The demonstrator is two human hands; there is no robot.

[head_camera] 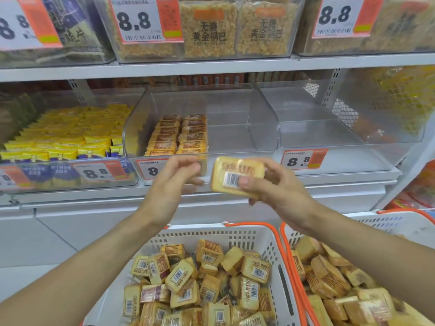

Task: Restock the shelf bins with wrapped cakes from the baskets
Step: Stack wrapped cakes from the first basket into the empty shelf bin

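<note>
My right hand [280, 191] grips one wrapped cake [235, 175], barcode side toward me, just below the front of the clear middle bin [261, 147]. My left hand [174, 182] hovers beside it on the left with loosely curled fingers, and I see nothing held in it. Two rows of wrapped cakes [179, 135] fill the bin's left part, while its right part is bare. Below my arms, a white basket [235, 234] with orange handles holds several loose cakes [207, 285]. To its right is a second basket [400, 220], also holding cakes.
A bin of yellow packets [66, 135] sits left of the middle bin. To the right is a clear bin [329, 128] with nothing in it. The upper shelf [211, 64] carries bins of rice-crisp packs. Price tags reading 8.8 hang on the bin fronts.
</note>
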